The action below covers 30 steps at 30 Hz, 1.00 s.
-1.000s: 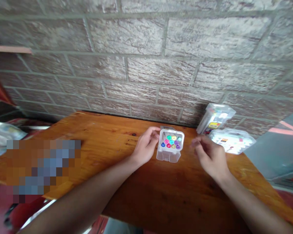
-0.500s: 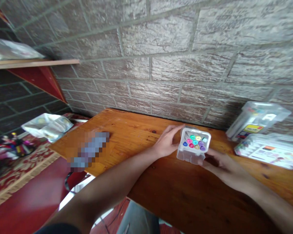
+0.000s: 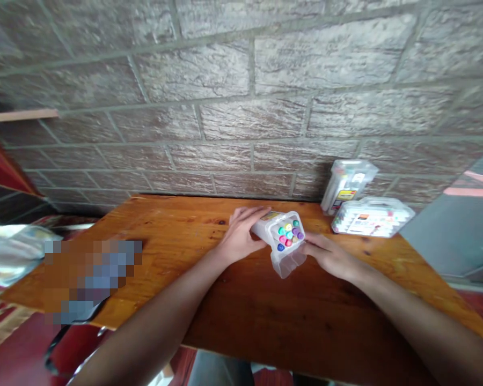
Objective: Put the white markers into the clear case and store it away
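A clear plastic marker case (image 3: 284, 241) lies tilted toward me on the wooden table (image 3: 241, 300), its lid open and several coloured marker caps showing. My left hand (image 3: 241, 233) grips the case's left and far side with curled fingers. From the right, my right hand (image 3: 326, 254) presses against the case's lower right side, fingers closed on it.
Two more clear marker cases stand at the back right by the brick wall: one upright (image 3: 346, 185), one lying flat (image 3: 372, 217). A crinkled silver bag (image 3: 12, 254) sits off the table's left edge. A blurred patch covers part of the table's left.
The case has gone from standing upright to tilted with its open end toward me. My right hand came in from the right and took hold of its side.
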Each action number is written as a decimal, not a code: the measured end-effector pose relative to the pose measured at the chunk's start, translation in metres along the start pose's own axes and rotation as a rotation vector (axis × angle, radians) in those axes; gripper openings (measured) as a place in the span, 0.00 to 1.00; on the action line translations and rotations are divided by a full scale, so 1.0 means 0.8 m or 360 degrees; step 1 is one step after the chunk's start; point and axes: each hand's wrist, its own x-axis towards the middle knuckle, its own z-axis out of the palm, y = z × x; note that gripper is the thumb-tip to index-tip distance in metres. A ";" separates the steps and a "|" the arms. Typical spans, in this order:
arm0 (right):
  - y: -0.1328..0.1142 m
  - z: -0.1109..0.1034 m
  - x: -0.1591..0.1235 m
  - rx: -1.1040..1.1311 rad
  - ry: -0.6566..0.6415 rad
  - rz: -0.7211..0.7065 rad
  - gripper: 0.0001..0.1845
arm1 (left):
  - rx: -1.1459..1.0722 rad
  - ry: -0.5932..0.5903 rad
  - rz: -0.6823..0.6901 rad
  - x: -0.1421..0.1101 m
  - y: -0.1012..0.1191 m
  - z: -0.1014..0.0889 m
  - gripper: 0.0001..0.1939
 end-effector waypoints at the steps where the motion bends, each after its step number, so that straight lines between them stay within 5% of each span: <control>1: -0.001 -0.001 0.000 0.0021 0.0000 0.0017 0.13 | 0.0018 -0.0021 0.0016 0.000 0.003 -0.002 0.42; 8: -0.003 -0.004 0.000 0.0187 -0.0044 0.0157 0.10 | -0.0031 -0.0241 0.0056 -0.001 0.020 -0.013 0.51; 14: 0.000 -0.007 0.000 0.0342 -0.0061 0.0274 0.10 | -0.0184 -0.0315 -0.0062 -0.004 0.035 -0.021 0.48; 21: 0.006 -0.016 0.001 0.0625 -0.0101 0.0349 0.09 | -0.0179 -0.0265 -0.0065 -0.004 0.040 -0.022 0.43; 30: 0.000 -0.032 0.002 0.1195 0.0003 0.0403 0.23 | -0.0078 -0.0097 -0.0237 -0.003 0.035 -0.019 0.42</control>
